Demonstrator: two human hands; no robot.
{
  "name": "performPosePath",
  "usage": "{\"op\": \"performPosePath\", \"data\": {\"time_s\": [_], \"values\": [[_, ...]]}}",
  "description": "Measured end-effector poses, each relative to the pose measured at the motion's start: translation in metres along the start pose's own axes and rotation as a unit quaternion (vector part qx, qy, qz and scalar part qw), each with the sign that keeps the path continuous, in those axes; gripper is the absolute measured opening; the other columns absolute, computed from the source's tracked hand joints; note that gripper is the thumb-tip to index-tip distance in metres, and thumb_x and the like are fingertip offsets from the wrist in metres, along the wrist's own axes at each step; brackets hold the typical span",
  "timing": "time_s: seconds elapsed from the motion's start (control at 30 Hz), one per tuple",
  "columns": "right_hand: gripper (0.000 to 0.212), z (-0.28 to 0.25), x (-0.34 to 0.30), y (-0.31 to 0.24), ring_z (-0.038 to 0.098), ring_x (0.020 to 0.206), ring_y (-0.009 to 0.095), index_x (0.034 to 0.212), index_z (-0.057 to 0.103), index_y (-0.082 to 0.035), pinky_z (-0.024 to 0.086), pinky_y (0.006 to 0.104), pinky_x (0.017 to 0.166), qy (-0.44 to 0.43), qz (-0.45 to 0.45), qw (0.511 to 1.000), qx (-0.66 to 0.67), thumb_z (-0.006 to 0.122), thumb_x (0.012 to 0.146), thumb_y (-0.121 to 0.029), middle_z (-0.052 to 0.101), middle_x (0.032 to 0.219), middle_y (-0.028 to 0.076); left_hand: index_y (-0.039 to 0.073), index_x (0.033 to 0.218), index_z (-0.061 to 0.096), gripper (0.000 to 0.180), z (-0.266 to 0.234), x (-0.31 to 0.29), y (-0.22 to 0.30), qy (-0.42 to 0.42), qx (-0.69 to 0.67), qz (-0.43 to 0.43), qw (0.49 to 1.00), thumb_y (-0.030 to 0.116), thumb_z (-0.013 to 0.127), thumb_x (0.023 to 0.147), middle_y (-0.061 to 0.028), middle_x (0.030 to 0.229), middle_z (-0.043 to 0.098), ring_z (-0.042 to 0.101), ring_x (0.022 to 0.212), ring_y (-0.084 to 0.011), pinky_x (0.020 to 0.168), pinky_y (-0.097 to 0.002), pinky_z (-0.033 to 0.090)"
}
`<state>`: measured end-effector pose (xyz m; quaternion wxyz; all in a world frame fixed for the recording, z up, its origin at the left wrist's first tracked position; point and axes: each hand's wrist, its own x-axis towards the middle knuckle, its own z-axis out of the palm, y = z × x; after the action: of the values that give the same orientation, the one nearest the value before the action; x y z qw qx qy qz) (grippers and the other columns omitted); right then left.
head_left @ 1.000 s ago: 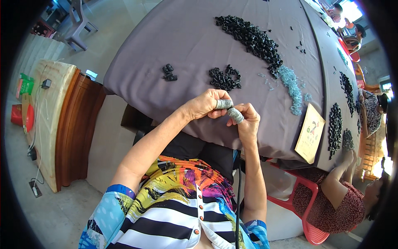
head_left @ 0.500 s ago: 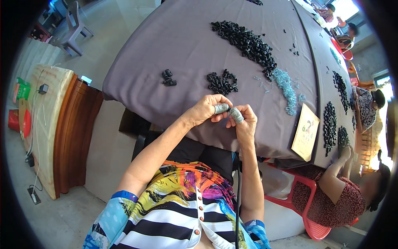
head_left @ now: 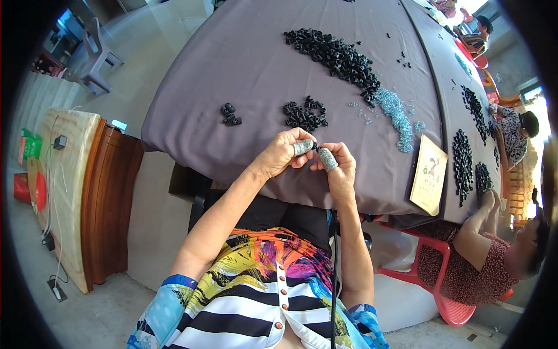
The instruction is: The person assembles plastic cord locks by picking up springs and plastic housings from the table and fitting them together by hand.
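Note:
Both my hands meet just above the near edge of the cloth-covered table. Thumb and fingers of my left hand [head_left: 285,152] pinch a small black plastic piece [head_left: 315,146], and my right hand [head_left: 339,166] grips it from the other side. Grey wrapping covers both thumbs. The fingertips hide most of the piece, so its exact kind cannot be made out. Just beyond my hands lies a small heap of black plastic pieces [head_left: 306,113]. A few larger black pieces [head_left: 230,114] sit apart to the left. Farther off are a long black pile [head_left: 337,58] and a pile of small bluish metal springs [head_left: 396,119].
A tan printed booklet [head_left: 429,174] rests at the table's right. Beyond it, more black piles [head_left: 462,168] lie by a person in a dark red patterned garment [head_left: 465,267] on a red plastic chair [head_left: 444,279]. A wooden cabinet with a pale top [head_left: 99,198] stands left.
The view has shifted slightly, so the table and piles sit a little farther left. My hands stay together, and slightly more of the black piece shows between the fingertips.

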<state>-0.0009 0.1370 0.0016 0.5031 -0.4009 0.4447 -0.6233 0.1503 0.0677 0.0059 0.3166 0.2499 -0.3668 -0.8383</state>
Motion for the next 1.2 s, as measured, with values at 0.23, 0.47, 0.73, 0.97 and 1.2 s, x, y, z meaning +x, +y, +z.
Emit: {"op": "performPosePath", "data": {"time_s": [0.23,0.47,0.73,0.97,1.2], "values": [[0.005,0.0005,0.0012,-0.0026,0.056,0.061,0.010,0.090,0.054,0.002,0.049,0.0225,0.057,-0.008,0.007,1.000,-0.015,0.051,0.087,0.002,0.059,0.075,0.006,0.001,0.095,0.054,0.009,0.0022,0.0005,-0.0015,-0.006,0.035,0.012,0.999,0.006,0.051,0.089,-0.0050,0.070,0.056,0.049,0.051,-0.0057,0.042,-0.0164,0.039],[0.005,0.0023,0.0001,-0.0070,0.056,0.060,0.009,0.089,0.055,0.001,0.049,0.0221,0.056,-0.013,0.004,0.999,-0.038,0.053,0.085,0.003,0.059,0.073,0.005,0.001,0.093,0.054,0.007,0.0040,-0.0007,-0.0009,0.002,0.054,0.016,0.998,0.007,0.052,0.089,-0.0041,0.066,0.055,0.048,0.048,-0.0055,0.041,-0.0161,0.038],[0.004,-0.0021,0.0038,-0.0057,0.054,0.058,0.008,0.086,0.055,0.001,0.048,0.0212,0.053,-0.030,0.017,0.999,-0.042,0.054,0.083,0.004,0.059,0.072,0.005,0.001,0.093,0.053,0.006,0.0027,-0.0018,0.0003,-0.010,0.064,0.016,0.998,0.004,0.052,0.088,-0.0046,0.066,0.055,0.048,0.048,-0.0056,0.041,-0.0161,0.037],[0.004,0.0006,0.0029,-0.0060,0.053,0.057,0.008,0.084,0.053,0.001,0.049,0.0226,0.052,-0.029,0.018,0.999,-0.007,0.055,0.082,0.004,0.057,0.071,0.005,0.001,0.093,0.054,0.006,0.0032,-0.0032,0.0017,-0.018,0.057,0.009,0.998,0.004,0.052,0.088,-0.0050,0.064,0.056,0.048,0.046,-0.0054,0.040,-0.0160,0.036],[0.006,-0.0044,0.0067,-0.0008,0.053,0.056,0.008,0.081,0.052,-0.001,0.050,0.0230,0.051,-0.045,0.015,0.998,0.052,0.057,0.082,0.002,0.058,0.071,0.006,0.002,0.093,0.055,0.006,0.0022,-0.0027,0.0013,-0.019,0.050,0.000,0.999,0.005,0.053,0.087,-0.0056,0.065,0.057,0.048,0.045,-0.0057,0.039,-0.0163,0.036]]}}
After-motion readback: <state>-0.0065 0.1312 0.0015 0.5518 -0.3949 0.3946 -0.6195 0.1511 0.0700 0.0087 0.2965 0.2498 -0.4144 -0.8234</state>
